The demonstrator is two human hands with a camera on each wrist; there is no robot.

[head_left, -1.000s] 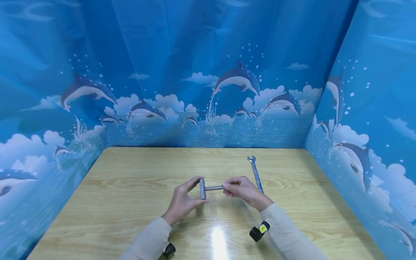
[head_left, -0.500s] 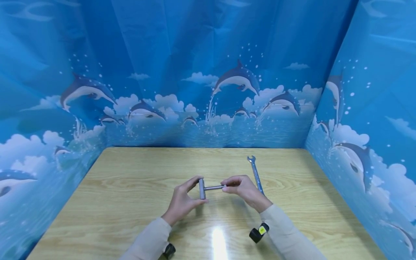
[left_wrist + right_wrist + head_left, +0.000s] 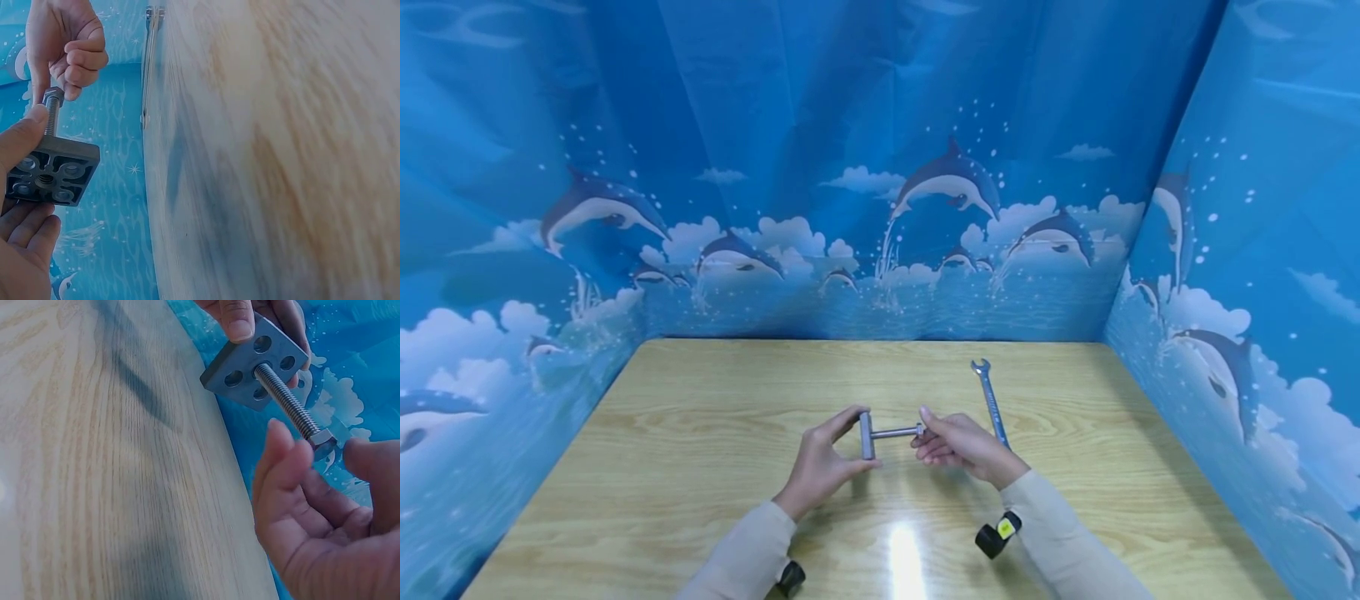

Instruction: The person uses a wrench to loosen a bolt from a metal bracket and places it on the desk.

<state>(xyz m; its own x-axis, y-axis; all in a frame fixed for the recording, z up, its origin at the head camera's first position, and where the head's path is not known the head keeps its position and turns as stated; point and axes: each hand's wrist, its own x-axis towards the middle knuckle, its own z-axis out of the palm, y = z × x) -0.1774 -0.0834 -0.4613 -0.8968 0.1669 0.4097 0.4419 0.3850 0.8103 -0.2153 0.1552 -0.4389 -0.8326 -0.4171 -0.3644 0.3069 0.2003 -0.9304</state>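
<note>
My left hand [image 3: 820,462] grips a square grey metal plate [image 3: 867,436] by opposite edges, thumb on one side and fingers on the other. The plate's face shows several round holes [image 3: 233,378] in the right wrist view. From its centre a long threaded hex bolt [image 3: 287,397] sticks out toward my right hand [image 3: 966,446]. The thumb of that hand is right at the bolt head [image 3: 54,95], while its other fingers curl loosely beside the head without closing on it. Plate and bolt are held above the wooden table [image 3: 715,383].
A combination wrench [image 3: 991,404] lies on the table beyond my right hand, its open end pointing to the back. Blue dolphin-print curtains [image 3: 850,167] stand behind the table and along both sides. Black wrist cameras [image 3: 992,542] hang at the sleeves.
My right hand has let go of its pinch on the bolt head; its thumb has swung up and its fingers have dropped below. The left hand and plate stay nearly still.
</note>
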